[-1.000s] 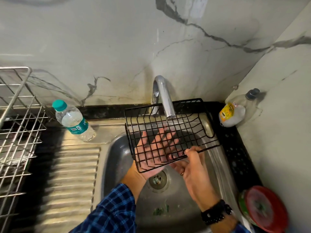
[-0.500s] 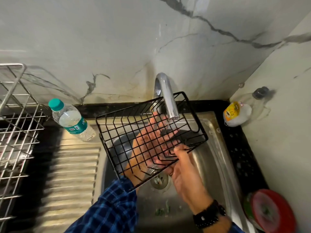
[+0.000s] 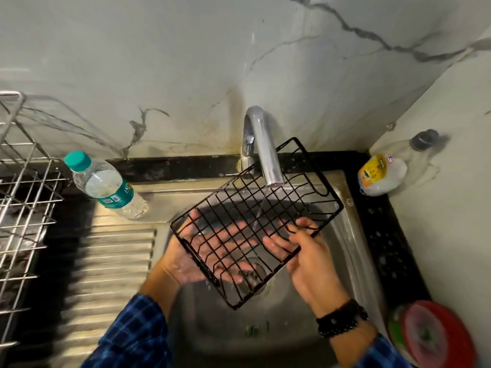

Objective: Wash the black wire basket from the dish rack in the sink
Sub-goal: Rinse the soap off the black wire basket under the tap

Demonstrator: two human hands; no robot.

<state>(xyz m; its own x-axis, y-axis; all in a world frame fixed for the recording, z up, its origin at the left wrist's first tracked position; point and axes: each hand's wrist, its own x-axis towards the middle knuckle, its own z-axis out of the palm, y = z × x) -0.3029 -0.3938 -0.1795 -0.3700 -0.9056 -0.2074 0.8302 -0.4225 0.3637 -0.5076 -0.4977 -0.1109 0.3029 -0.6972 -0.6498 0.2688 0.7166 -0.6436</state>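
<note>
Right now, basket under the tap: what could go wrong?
1. The right hand pinches just one edge of the wet basket, the left hand lies flat beneath: it may slip into the sink.
2. The basket's far rim sits close to the tap; a turn may knock them together.

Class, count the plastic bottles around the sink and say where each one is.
2. A teal-capped water bottle sits on the steel ledge left of the tap; a yellow-labelled bottle sits in the back right corner of the counter. The dish rack could hide others.
</note>
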